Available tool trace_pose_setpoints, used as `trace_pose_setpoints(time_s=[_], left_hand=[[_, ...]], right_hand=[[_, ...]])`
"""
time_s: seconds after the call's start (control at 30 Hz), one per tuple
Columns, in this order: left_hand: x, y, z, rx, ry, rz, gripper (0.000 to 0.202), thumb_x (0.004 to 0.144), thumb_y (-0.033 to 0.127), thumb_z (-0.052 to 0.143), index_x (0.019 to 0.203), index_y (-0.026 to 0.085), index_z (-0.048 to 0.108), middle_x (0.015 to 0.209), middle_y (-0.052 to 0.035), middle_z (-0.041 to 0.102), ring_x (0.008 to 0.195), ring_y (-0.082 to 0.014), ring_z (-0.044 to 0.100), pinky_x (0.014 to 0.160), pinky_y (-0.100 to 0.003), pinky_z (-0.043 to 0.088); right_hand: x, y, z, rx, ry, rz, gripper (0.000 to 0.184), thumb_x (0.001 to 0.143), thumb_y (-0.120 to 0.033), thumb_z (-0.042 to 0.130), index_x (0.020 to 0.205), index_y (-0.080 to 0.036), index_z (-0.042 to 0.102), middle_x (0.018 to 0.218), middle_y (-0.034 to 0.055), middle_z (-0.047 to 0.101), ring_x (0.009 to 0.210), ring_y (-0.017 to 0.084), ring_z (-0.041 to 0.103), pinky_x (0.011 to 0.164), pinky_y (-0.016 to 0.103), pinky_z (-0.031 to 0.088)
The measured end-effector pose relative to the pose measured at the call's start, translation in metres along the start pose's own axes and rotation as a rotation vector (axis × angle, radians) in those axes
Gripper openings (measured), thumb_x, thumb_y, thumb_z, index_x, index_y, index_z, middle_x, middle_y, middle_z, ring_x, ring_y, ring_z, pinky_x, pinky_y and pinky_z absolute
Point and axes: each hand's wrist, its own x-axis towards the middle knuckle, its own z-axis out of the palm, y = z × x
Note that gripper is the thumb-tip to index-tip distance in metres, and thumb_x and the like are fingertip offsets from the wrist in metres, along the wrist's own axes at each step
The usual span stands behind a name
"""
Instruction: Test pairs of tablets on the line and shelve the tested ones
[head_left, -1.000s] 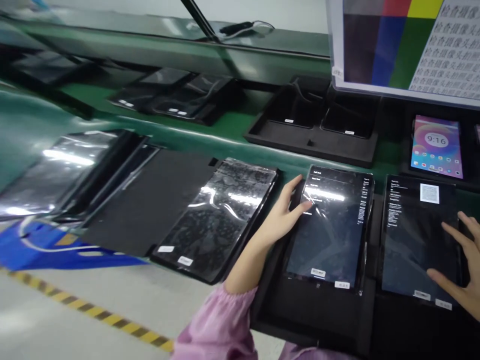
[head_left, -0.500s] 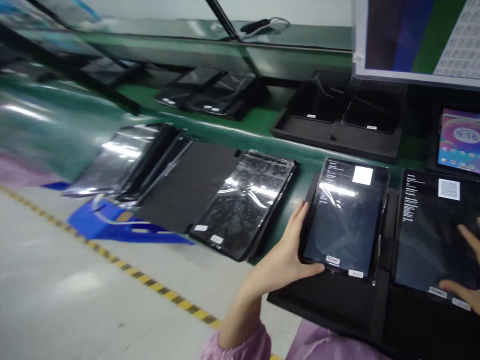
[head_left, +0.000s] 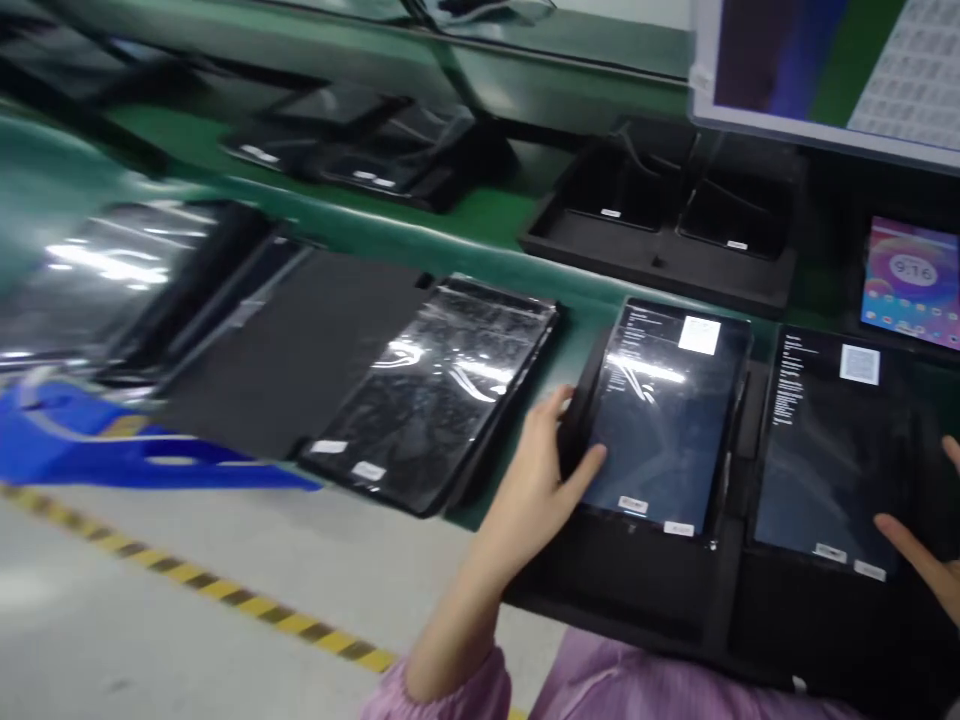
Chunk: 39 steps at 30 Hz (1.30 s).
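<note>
Left hand [head_left: 536, 470] slid lower, gripping tablet [head_left: 664, 420] edge, right hand [head_left: 930, 570] open

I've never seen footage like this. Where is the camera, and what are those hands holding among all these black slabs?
The camera is worn on a person's head and looks down at their own two bare hands. The left hand grips the left edge of a tablet resting in a black foam tray. The right hand is beside a second tablet, its fingers near the lower edge. Along the green bench lie tablets in shiny plastic bags, and another tablet shows a colourful screen.
</note>
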Motion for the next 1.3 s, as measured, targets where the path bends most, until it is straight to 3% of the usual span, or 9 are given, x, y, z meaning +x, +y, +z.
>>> trace_pose_setpoints(time_s=[0.1,0.27,0.5,0.67,0.8,0.9,1.0,1.2,1.3], left_hand=[[0.002,-0.004,0.008,-0.001,0.128,-0.025,0.064,0.107,0.039,0.041,0.162,0.02,0.017,0.151,-0.022,0.051,0.137,-0.0344,0.057,0.115,-0.062,0.046],[-0.003,0.0,0.007,0.098,0.222,0.211,0.06,0.105,0.033,0.046,0.161,0.024,0.026,0.15,-0.0194,0.053,0.14,-0.0372,0.053,0.116,-0.064,0.042],[-0.011,0.013,0.001,0.237,0.065,0.579,0.046,0.098,0.021,0.054,0.142,0.033,0.052,0.145,-0.0104,0.056,0.134,-0.0327,0.055,0.112,-0.054,0.045],[-0.015,0.021,0.007,0.286,0.002,0.74,0.035,0.095,0.019,0.059,0.124,0.036,0.069,0.146,-0.0069,0.058,0.134,-0.0325,0.054,0.11,-0.05,0.043],[-0.018,0.034,0.01,0.328,-0.04,0.801,0.025,0.098,0.024,0.058,0.113,0.035,0.076,0.142,-0.0063,0.063,0.133,-0.0289,0.055,0.113,-0.045,0.04],[-0.02,0.039,0.01,0.337,-0.075,0.837,0.027,0.103,0.03,0.055,0.121,0.035,0.074,0.143,-0.0077,0.063,0.136,-0.027,0.053,0.117,-0.044,0.036],[-0.021,0.038,0.011,0.347,-0.106,0.861,0.031,0.104,0.034,0.054,0.13,0.038,0.069,0.145,-0.0066,0.062,0.138,-0.0258,0.052,0.12,-0.043,0.032],[-0.019,0.04,0.015,0.379,-0.214,0.855,0.026,0.101,0.039,0.062,0.125,0.038,0.072,0.15,-0.0006,0.062,0.133,-0.0242,0.058,0.123,-0.04,0.028],[-0.019,0.039,0.014,0.353,-0.2,0.858,0.026,0.1,0.038,0.063,0.124,0.037,0.072,0.15,-0.0019,0.062,0.132,-0.025,0.06,0.122,-0.04,0.031]], right_hand=[[-0.005,0.004,-0.001,0.069,-0.052,0.044,0.089,0.093,-0.054,0.071,0.165,-0.041,0.021,0.168,0.0065,0.024,0.154,0.043,0.028,0.123,0.073,0.028],[-0.014,0.011,-0.005,0.199,-0.181,0.166,0.09,0.094,-0.053,0.07,0.165,-0.043,0.015,0.169,0.0046,0.021,0.156,0.038,0.025,0.124,0.068,0.025],[-0.014,0.01,-0.009,0.126,-0.295,0.124,0.107,0.086,-0.057,0.077,0.166,-0.039,0.009,0.172,0.0064,0.016,0.158,0.039,0.019,0.124,0.064,0.029],[-0.011,0.011,-0.012,0.113,-0.287,0.114,0.089,0.095,-0.049,0.066,0.166,-0.037,0.013,0.171,0.0063,0.022,0.156,0.037,0.024,0.124,0.06,0.034],[-0.015,0.02,-0.008,0.109,-0.257,0.104,0.087,0.095,-0.05,0.066,0.166,-0.04,0.018,0.171,0.0044,0.024,0.156,0.038,0.026,0.125,0.065,0.028],[-0.017,0.026,-0.004,0.142,-0.253,0.155,0.087,0.094,-0.057,0.066,0.165,-0.043,0.018,0.171,0.003,0.023,0.156,0.039,0.024,0.124,0.07,0.025],[-0.018,0.027,-0.002,0.158,-0.262,0.214,0.088,0.094,-0.06,0.066,0.165,-0.045,0.016,0.172,0.0023,0.022,0.156,0.041,0.024,0.121,0.073,0.029],[-0.017,0.023,-0.003,0.14,-0.255,0.185,0.085,0.096,-0.057,0.065,0.165,-0.042,0.018,0.171,0.0051,0.023,0.156,0.04,0.024,0.122,0.069,0.033],[-0.015,0.018,-0.004,0.154,-0.264,0.212,0.082,0.098,-0.056,0.063,0.165,-0.043,0.017,0.171,0.0038,0.022,0.157,0.038,0.022,0.123,0.067,0.032]])
